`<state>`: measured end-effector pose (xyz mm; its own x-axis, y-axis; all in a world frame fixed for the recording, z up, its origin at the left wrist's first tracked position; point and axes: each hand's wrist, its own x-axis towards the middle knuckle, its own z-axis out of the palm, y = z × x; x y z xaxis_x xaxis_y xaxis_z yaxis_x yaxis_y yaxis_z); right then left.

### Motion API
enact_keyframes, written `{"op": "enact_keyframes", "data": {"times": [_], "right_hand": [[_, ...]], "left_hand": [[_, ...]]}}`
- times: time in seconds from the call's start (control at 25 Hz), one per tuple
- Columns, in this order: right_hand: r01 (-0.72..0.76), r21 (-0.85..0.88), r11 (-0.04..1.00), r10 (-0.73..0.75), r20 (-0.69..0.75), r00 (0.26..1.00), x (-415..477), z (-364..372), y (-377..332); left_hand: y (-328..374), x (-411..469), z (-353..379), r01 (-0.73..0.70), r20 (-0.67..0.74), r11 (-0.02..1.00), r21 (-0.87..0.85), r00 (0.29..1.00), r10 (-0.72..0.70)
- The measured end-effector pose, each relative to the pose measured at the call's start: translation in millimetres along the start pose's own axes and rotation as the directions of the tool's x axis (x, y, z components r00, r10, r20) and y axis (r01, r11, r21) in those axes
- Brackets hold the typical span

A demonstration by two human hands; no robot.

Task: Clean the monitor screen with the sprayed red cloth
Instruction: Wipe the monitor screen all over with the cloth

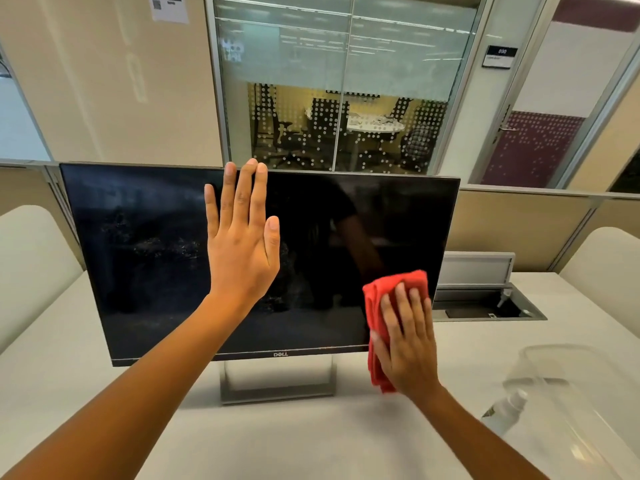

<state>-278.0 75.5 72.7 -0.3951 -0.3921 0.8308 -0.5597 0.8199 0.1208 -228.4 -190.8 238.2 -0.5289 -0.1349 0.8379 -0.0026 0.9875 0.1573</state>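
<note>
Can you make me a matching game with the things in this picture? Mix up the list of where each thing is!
Things:
1. red cloth
2. left hand
3. spray bottle
4. monitor

Places:
A. stands on the white table
B. far right, at the clear box
C. under the right hand, on the lower right corner of the screen
D. held up flat, fingertips at the screen's top edge

Pairs: 1-C, 2-D, 3-B, 4-A
</note>
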Motion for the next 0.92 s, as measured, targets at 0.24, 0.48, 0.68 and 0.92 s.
{"op": "enact_keyframes", "data": {"times": [0.24, 0.48, 0.68, 0.92], "right_hand": [[-0.279, 0.106, 0.954, 0.297, -0.254, 0.920, 139, -23, 29], [-0.143, 0.089, 0.986, 0.155, -0.148, 0.977, 75, -8, 20], [-0.044, 0.025, 0.999, 0.044, -0.012, 0.999, -15, -2, 9], [-0.314, 0.116, 0.942, 0.331, -0.183, 0.926, 93, -13, 8]], "left_hand": [[0, 0, 1, 0.004, 0.010, 1.000, -0.009, 1.000, -0.004], [-1, 0, 2, -0.006, 0.013, 1.000, 0.005, 1.000, 0.006], [-4, 0, -1, -0.018, 0.021, 1.000, 0.007, 1.000, 0.018], [-2, 0, -6, -0.016, 0.033, 1.000, -0.011, 0.999, 0.016]]}}
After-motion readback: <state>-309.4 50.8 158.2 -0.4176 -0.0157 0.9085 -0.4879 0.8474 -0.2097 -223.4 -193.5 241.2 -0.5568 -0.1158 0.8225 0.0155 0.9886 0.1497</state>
